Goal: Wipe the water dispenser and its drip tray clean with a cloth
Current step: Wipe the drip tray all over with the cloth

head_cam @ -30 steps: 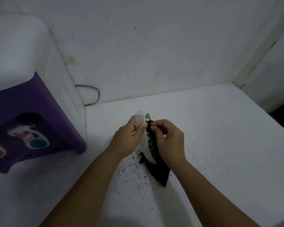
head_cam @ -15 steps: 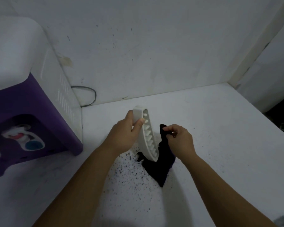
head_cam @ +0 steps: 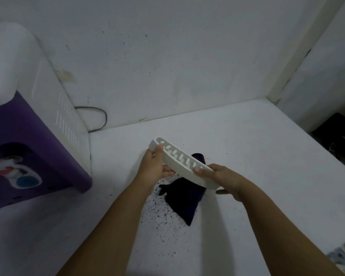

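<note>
The white slotted drip tray (head_cam: 179,166) is held above the counter, tilted, between both hands. My left hand (head_cam: 154,169) grips its far left end. My right hand (head_cam: 220,179) grips its near right end with the thumb on top. The dark purple cloth (head_cam: 184,200) lies crumpled on the white counter under the tray, held by neither hand. The white and purple water dispenser (head_cam: 34,124) stands at the left, with its red and blue taps (head_cam: 14,174) in the front recess.
Dark specks (head_cam: 157,214) are scattered on the white counter (head_cam: 247,156) around the cloth. A grey cable (head_cam: 100,118) runs behind the dispenser along the wall. A wall corner closes the back right; dark objects (head_cam: 339,134) sit past the counter's right edge.
My right hand let go of the cloth, which now lies on the counter, and took the tray's near end. The tray turned from upright to nearly flat.
</note>
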